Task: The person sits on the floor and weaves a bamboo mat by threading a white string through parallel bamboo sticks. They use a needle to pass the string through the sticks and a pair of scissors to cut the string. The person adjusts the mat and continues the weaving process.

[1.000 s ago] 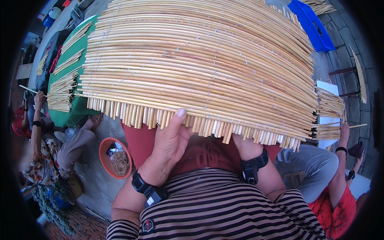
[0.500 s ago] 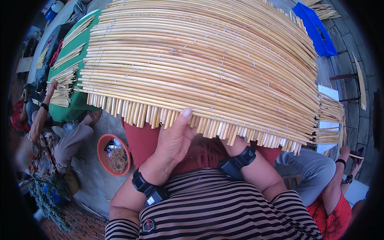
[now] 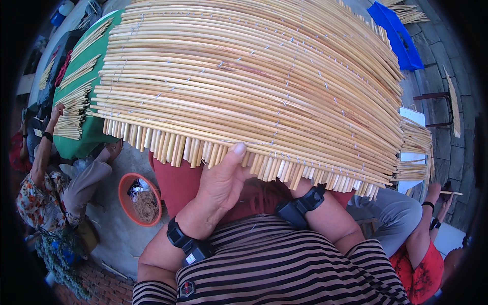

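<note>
A wide mat of pale straw-coloured stalks (image 3: pixel 244 76), stitched together with thin light thread, spreads before me and over my lap. Below its near edge, the ends of a crosswise layer of short stalks (image 3: pixel 175 150) stick out. My left hand (image 3: pixel 223 178) grips this near edge, its thumb pressed on top beside a line of thread and its fingers curled beneath. Under the mat, right of centre, my right hand is hidden; only my right forearm (image 3: pixel 330 218) with a black wrist device (image 3: pixel 302 206) shows. Whatever that hand touches cannot be seen.
An orange basin (image 3: pixel 125 203) with tangled fibre stands on the floor at left. Beyond it, a co-worker's hand (image 3: pixel 58 111) reaches to stalk bundles on a green-covered table (image 3: pixel 76 145). Another person in red (image 3: pixel 417 274) sits at right. A blue crate (image 3: pixel 396 35) is far right.
The view has shifted slightly, with the mat's left end now a little further left and lower. My left hand keeps its grip. The left co-worker's hand has moved slightly over the stalks.
</note>
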A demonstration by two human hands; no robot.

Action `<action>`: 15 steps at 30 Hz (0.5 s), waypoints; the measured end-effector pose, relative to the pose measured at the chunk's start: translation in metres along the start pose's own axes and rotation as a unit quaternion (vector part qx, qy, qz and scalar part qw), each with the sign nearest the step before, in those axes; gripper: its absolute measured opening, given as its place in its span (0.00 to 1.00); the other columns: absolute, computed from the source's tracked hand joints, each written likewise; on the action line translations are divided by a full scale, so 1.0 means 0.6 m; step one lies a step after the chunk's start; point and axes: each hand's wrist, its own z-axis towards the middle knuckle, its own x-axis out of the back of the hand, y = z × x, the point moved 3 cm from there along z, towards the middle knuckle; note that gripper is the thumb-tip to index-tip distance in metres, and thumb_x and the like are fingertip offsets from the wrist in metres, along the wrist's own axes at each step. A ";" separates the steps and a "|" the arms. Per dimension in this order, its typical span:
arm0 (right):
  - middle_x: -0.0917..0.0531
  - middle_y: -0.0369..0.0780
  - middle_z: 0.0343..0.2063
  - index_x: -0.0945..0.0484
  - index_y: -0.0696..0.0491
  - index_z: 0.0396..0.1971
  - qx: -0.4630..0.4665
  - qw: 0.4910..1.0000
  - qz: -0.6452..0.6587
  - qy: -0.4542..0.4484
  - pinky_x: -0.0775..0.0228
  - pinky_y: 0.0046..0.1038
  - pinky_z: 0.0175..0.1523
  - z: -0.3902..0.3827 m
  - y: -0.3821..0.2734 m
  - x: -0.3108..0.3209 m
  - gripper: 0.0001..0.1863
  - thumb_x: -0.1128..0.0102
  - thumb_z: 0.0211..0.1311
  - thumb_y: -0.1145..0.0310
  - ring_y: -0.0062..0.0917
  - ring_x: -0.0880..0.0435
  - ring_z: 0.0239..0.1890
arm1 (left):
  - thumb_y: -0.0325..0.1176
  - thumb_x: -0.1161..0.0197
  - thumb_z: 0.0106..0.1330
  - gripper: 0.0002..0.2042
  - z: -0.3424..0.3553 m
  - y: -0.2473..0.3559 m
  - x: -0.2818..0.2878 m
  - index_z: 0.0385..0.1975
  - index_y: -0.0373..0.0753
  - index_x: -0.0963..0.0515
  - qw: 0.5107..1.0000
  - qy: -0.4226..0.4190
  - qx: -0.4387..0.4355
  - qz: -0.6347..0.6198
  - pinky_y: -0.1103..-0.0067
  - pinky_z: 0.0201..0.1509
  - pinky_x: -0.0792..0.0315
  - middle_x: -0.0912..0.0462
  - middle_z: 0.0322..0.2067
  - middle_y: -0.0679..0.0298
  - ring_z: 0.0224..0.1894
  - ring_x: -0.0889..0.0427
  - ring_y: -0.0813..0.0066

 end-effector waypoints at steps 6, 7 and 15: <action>0.30 0.41 0.52 0.31 0.52 0.58 -0.005 1.000 0.015 0.004 0.46 0.34 0.59 0.001 -0.003 -0.004 0.21 0.44 0.68 0.60 0.32 0.35 0.55 | 0.37 0.38 0.68 0.29 0.001 -0.002 0.004 0.65 0.37 0.41 1.000 -0.001 0.008 0.002 0.61 0.54 0.19 0.28 0.59 0.56 0.59 0.25 0.62; 0.30 0.41 0.52 0.31 0.52 0.57 -0.004 1.000 0.017 0.004 0.46 0.34 0.59 0.001 -0.003 -0.004 0.21 0.44 0.68 0.60 0.32 0.35 0.54 | 0.37 0.38 0.68 0.29 0.001 -0.002 0.003 0.65 0.37 0.41 1.000 -0.001 0.005 0.001 0.61 0.54 0.19 0.28 0.59 0.56 0.59 0.25 0.62; 0.29 0.40 0.49 0.30 0.52 0.55 -0.001 1.000 0.030 0.007 0.46 0.33 0.55 0.006 -0.002 -0.013 0.20 0.45 0.69 0.60 0.31 0.35 0.51 | 0.36 0.39 0.68 0.28 -0.001 -0.001 -0.002 0.65 0.37 0.41 1.000 0.009 -0.012 0.000 0.62 0.54 0.19 0.28 0.59 0.56 0.60 0.25 0.62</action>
